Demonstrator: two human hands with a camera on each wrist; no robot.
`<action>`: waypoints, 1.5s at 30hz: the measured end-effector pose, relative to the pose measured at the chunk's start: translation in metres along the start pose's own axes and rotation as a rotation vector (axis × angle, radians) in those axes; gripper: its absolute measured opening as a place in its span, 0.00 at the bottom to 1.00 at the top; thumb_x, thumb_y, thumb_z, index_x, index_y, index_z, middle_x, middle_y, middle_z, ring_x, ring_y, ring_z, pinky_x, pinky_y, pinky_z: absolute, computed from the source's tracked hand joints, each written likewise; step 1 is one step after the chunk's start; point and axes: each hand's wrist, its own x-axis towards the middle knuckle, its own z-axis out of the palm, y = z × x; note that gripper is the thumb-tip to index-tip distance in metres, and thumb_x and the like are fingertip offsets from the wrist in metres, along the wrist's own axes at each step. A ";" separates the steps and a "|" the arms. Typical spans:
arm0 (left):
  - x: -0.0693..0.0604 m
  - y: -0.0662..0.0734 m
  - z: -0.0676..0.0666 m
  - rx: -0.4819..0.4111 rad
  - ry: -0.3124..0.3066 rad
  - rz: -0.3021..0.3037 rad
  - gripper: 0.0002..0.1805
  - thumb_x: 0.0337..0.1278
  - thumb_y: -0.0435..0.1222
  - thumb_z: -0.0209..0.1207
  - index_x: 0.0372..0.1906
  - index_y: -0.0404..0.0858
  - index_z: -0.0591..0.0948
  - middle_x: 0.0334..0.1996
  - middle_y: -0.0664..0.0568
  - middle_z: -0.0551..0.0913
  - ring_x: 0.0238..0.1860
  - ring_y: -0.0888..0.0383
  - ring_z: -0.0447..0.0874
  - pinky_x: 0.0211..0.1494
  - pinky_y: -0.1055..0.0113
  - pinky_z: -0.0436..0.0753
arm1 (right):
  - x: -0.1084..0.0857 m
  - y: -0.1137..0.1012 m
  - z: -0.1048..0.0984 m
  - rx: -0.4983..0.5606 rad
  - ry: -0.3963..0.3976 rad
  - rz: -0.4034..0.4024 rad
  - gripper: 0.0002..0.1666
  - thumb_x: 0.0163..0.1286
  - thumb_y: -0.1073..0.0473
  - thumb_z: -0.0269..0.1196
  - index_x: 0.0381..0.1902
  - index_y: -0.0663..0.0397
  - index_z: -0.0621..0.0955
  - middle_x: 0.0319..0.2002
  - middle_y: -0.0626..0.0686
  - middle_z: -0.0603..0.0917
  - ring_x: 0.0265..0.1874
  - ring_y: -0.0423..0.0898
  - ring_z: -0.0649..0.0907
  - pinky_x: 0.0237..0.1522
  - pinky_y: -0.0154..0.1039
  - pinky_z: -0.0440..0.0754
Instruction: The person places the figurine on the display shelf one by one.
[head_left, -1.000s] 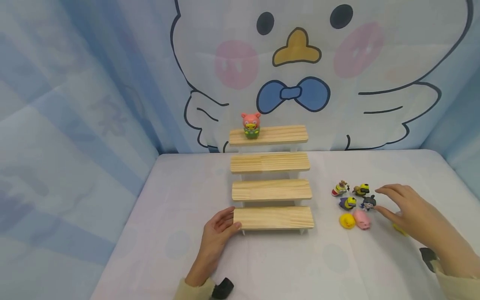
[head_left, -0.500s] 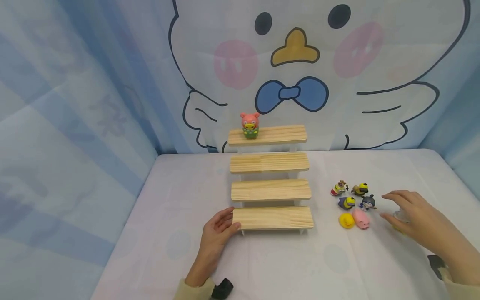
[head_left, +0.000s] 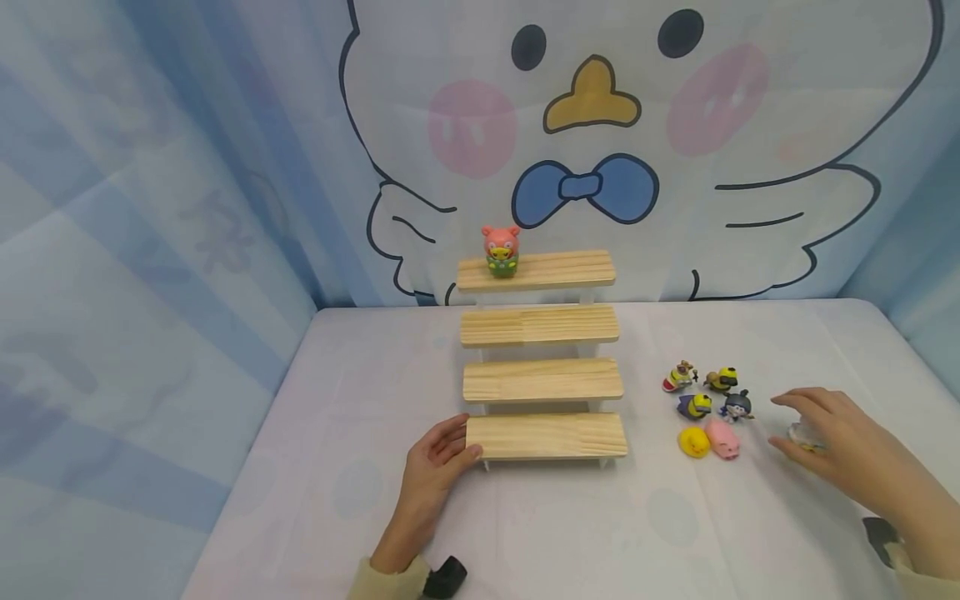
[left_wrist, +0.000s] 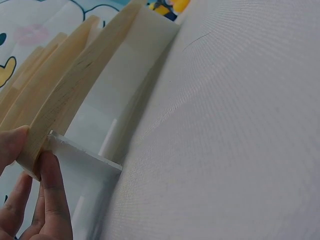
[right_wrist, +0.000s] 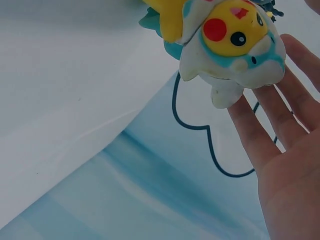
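My left hand (head_left: 433, 468) grips the left end of the lowest wooden board (head_left: 546, 436) on a four-step display stand. In the left wrist view, the thumb lies on top of the board and fingers (left_wrist: 54, 192) are underneath. At the right of the table, my right hand (head_left: 851, 442) is spread around a toy figurine (right_wrist: 235, 42) with a yellow face, red cheek and white-and-teal hood. Its fingers (right_wrist: 252, 132) look fairly straight beside the figurine; whether they touch it is unclear. The hand partly hides this figurine in the head view.
On the top board stands a pink-headed figurine (head_left: 501, 252) with a green body. Between the stand and my right hand lie several small toys, among them a yellow duck (head_left: 694, 442), a pink pig (head_left: 723, 439) and a dark-haired figure (head_left: 737, 406). A printed curtain (head_left: 585, 242) hangs behind.
My right hand has shifted right and slightly nearer, from beside the dark-haired figure to around the hooded figurine, which now shows more. The left hand stays on the board.
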 end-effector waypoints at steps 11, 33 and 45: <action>0.000 -0.001 0.000 0.006 0.001 0.007 0.30 0.53 0.26 0.69 0.64 0.30 0.75 0.56 0.37 0.79 0.46 0.59 0.84 0.48 0.73 0.83 | -0.006 0.007 0.001 -0.006 -0.078 0.052 0.35 0.53 0.55 0.76 0.53 0.69 0.77 0.52 0.73 0.74 0.49 0.69 0.71 0.49 0.71 0.74; 0.001 -0.003 -0.001 0.005 -0.004 0.021 0.31 0.53 0.26 0.69 0.64 0.30 0.74 0.55 0.37 0.79 0.46 0.59 0.84 0.48 0.74 0.83 | -0.008 0.016 -0.001 -0.004 -0.190 0.139 0.37 0.56 0.58 0.74 0.57 0.73 0.73 0.53 0.77 0.72 0.51 0.74 0.70 0.52 0.73 0.71; 0.001 -0.002 0.000 -0.003 0.004 0.016 0.31 0.52 0.26 0.69 0.63 0.29 0.74 0.55 0.37 0.79 0.46 0.59 0.84 0.48 0.73 0.83 | -0.005 0.017 -0.003 0.009 -0.267 0.173 0.38 0.57 0.58 0.74 0.59 0.74 0.71 0.53 0.78 0.73 0.51 0.75 0.70 0.51 0.74 0.71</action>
